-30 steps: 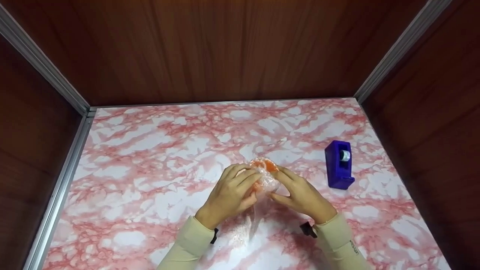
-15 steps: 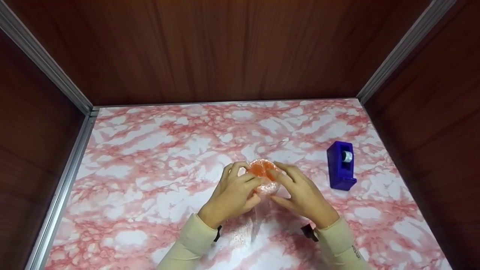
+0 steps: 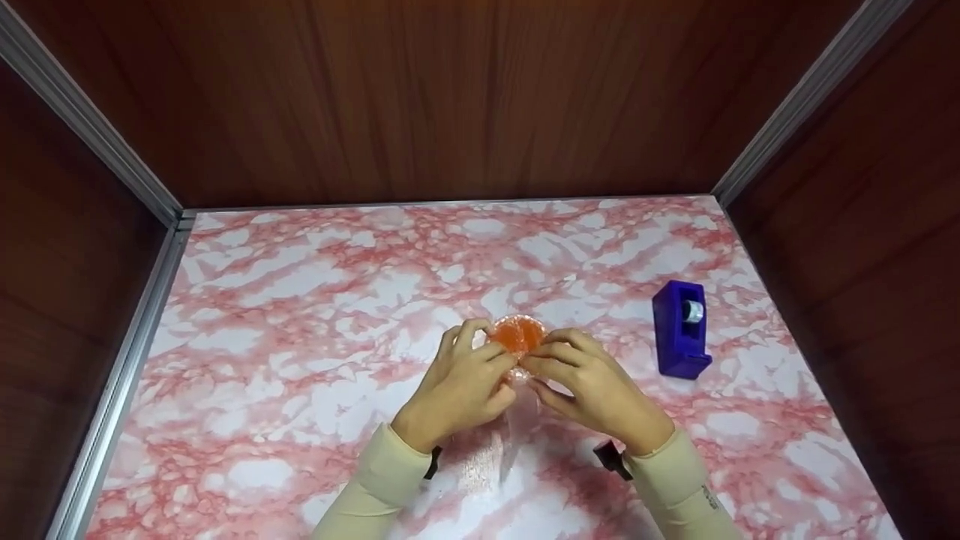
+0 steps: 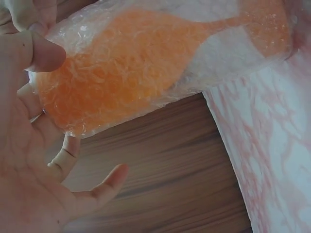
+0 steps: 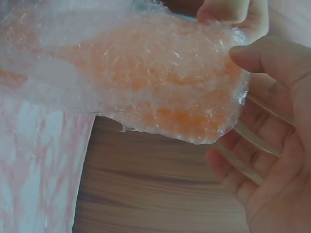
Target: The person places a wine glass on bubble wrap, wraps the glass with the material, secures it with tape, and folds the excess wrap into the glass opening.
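Observation:
An orange wine glass (image 3: 517, 334) stands upright at the front middle of the table, sheathed in clear bubble wrap (image 4: 221, 53). Its bowl (image 4: 126, 63), thin stem and foot show through the wrap in the left wrist view. My left hand (image 3: 461, 382) pinches the wrap's upper edge at the left of the rim, thumb on the near side. From the right, my right hand (image 3: 600, 386) holds the same edge with thumb and fingers, as the right wrist view shows. In the head view the fingertips of both hands nearly meet over the near rim.
A purple tape dispenser (image 3: 681, 330) with a roll of clear tape stands to the right of my right hand. Red-and-white marbled covering spreads over the table (image 3: 315, 300). Dark wood panels (image 3: 450, 105) rise behind and at both sides.
The wrap that lay bunched over the near part of the rim now sits lower, baring more of the orange opening. My right fingers have moved left, closer to my left fingertips.

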Demonstrator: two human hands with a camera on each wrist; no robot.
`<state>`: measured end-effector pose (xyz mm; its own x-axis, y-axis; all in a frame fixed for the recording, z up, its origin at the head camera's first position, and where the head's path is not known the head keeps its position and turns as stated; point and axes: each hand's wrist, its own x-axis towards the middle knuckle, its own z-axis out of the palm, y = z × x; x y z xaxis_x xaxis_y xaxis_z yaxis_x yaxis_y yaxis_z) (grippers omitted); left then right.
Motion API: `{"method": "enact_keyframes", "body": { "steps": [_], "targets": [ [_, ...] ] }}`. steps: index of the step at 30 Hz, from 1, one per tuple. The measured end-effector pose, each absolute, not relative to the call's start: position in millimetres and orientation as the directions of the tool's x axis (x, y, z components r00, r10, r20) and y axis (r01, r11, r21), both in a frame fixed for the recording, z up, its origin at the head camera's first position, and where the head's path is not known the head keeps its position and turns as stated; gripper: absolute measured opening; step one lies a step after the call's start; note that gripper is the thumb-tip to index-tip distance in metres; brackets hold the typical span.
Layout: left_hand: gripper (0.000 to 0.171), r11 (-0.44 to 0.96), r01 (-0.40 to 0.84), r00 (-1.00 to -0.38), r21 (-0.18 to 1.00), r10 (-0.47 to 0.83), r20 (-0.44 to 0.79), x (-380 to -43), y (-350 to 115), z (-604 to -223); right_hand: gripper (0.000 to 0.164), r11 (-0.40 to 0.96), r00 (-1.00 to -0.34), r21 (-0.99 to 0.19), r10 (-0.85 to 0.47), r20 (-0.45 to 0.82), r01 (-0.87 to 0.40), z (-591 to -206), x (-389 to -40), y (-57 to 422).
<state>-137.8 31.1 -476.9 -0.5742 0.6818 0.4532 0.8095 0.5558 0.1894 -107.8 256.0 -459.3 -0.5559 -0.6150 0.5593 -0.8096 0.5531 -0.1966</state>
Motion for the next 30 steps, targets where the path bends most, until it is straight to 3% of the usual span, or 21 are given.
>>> {"method": "enact_keyframes", "body": {
  "steps": [7, 14, 21, 30],
  "targets": [
    [0.031, 0.502, 0.844, -0.522, 0.190, 0.685, 0.509, -137.5, 26.2, -477.6, 0.032, 0.571, -0.596, -0.213, -0.653, 0.468, -0.793, -459.5, -106.7, 257.5],
    [0.023, 0.483, 0.865, -0.479, 0.141, 0.706, 0.522, -136.9, 26.2, -473.4, 0.026, 0.562, -0.581, -0.191, -0.682, 0.444, -0.805, -456.9, -108.9, 261.0],
    [0.013, 0.425, 0.883, -0.464, 0.202, 0.716, 0.521, -139.2, 32.8, -479.9, 0.019, 0.552, -0.572, -0.179, -0.707, 0.416, -0.814, -455.7, -110.6, 264.6],
    [0.007, 0.373, 0.912, -0.407, 0.171, 0.777, 0.480, -138.2, 31.2, -477.9, 0.021, 0.518, -0.521, -0.131, -0.745, 0.416, -0.845, -457.0, -111.7, 268.5]
  ]
}}
